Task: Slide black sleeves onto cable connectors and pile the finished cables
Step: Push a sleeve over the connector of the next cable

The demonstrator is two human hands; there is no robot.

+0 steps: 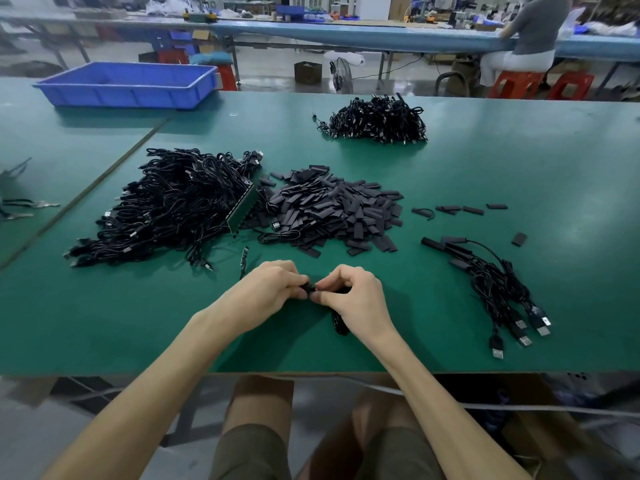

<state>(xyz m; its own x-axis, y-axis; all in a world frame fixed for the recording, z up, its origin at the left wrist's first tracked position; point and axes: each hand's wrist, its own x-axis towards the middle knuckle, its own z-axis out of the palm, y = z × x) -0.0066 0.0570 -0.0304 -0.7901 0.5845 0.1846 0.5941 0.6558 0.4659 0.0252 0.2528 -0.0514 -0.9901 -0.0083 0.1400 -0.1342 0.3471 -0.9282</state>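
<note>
My left hand [273, 285] and my right hand [353, 292] meet over the near middle of the green table [519, 188]. Between their fingertips they pinch a small black connector and sleeve [309, 287]; which hand holds which part I cannot tell. The cable's coil [338, 323] pokes out under my right hand. A heap of flat black sleeves [332, 209] lies just beyond my hands. Left of it sits a big pile of black cables [173, 202]. At the right lies a small bunch of sleeved cables [495, 289], USB plugs pointing toward me.
Another cable pile [377, 121] sits at the far middle, a blue plastic tray [128, 84] at the far left. A green circuit strip [242, 209] leans on the big pile. Loose sleeves [464, 209] dot the right side. A seated person [530, 36] works at the far bench.
</note>
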